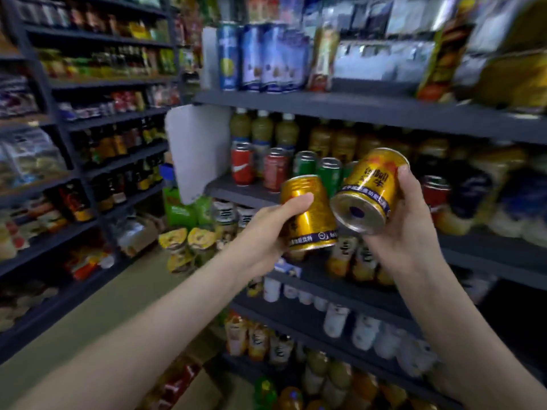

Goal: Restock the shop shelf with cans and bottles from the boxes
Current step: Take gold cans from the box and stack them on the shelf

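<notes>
Gold cans in both our hands, in front of dark grey shop shelving.

Our left hand [266, 229] grips the upright gold can [307, 214] by its side, thumb across the front. Our right hand [405, 229] clasps the tilted gold can [367, 190], its base turned toward us. Both cans are in the air, just in front of the middle shelf [236, 189]. On it, red cans [242, 167] and green cans [305, 165] stand in a row, with white-capped bottles [262, 128] behind. Tall blue cans [254, 57] stand one shelf up. A white panel [198, 149] closes the shelf's left end. Far left, across the tan floor [103, 306], another dark rack [118, 116] holds blurred goods.
</notes>
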The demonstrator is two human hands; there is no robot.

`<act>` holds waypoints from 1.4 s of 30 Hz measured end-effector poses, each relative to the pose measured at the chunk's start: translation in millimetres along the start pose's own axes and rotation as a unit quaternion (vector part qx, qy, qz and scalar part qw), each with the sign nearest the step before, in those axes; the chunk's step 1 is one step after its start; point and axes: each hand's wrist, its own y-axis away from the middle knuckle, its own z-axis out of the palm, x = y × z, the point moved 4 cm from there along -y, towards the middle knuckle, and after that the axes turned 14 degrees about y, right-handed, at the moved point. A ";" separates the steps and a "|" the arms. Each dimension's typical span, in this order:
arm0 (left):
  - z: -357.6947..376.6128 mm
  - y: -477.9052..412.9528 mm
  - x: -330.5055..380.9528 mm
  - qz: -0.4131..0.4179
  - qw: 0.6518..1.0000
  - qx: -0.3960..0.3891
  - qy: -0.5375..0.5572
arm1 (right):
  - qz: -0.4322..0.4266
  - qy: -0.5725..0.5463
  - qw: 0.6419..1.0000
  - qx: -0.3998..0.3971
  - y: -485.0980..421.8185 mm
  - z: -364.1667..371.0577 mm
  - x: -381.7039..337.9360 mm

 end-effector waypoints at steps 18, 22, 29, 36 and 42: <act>288.6 -49.9 4.1 0.057 0.978 -0.179 -0.096 | -0.168 0.204 0.963 0.054 53.9 -137.5 -255.5; 305.3 -78.2 40.2 0.107 0.971 -0.179 -0.112 | -0.219 0.239 0.940 0.104 21.9 -144.2 -304.7; 334.8 -118.6 74.7 0.165 0.961 -0.197 -0.101 | -0.303 0.298 0.887 0.181 -20.2 -165.5 -365.2; 345.5 -142.5 70.6 0.181 0.961 -0.193 -0.085 | -0.338 0.374 0.832 0.231 -35.4 -206.1 -397.5; 367.1 -149.0 65.3 0.199 0.959 -0.182 -0.086 | -0.297 0.462 0.801 0.237 -56.0 -233.0 -413.1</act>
